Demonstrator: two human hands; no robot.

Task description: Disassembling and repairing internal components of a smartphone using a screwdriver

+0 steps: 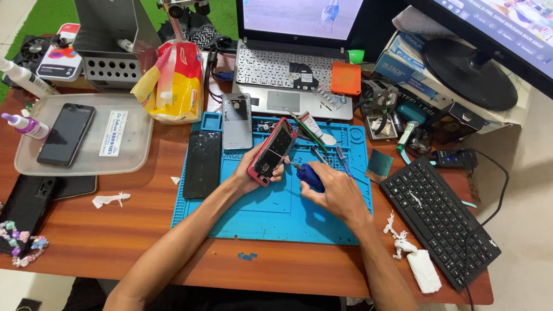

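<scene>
My left hand (249, 174) holds an opened phone with a pink frame (272, 150), tilted up over the blue work mat (230, 213). A blue-handled screwdriver (309, 175) is gripped in my right hand (336, 193), and its thin tip reaches into the phone's exposed inside. A black screen panel (203, 164) and a grey back cover (237, 121) lie on the mat to the left of the phone. Small tools and a white tube (314, 128) rest at the mat's far edge.
A clear tray (129, 155) with a black phone (66, 133) sits at left, with glue bottles beside it. A laptop (288, 69) stands behind the mat and a black keyboard (440, 219) lies at right. Crumpled tissue (423, 269) rests near the table's front edge.
</scene>
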